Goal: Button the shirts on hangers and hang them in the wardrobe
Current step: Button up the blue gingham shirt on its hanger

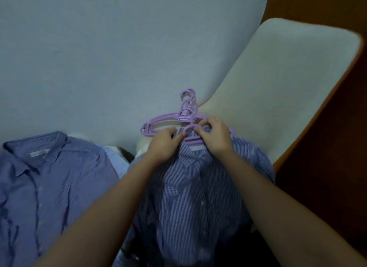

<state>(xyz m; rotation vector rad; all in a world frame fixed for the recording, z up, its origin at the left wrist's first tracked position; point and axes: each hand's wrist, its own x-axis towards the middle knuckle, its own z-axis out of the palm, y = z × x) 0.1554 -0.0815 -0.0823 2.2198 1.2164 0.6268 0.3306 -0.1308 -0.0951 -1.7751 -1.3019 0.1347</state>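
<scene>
The checked shirt (198, 197) lies near and centre, its collar at the far end between both hands. The left hand (161, 145) pinches the collar's left edge. The right hand (215, 137) curls its fingers round the purple hanger (194, 141) in the neck.

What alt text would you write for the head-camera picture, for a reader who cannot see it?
A person's left hand and right hand pinch the collar of a blue striped shirt lying on a bed, with purple hangers at the collar. A second shirt lies to its left, a white pillow behind.
</scene>
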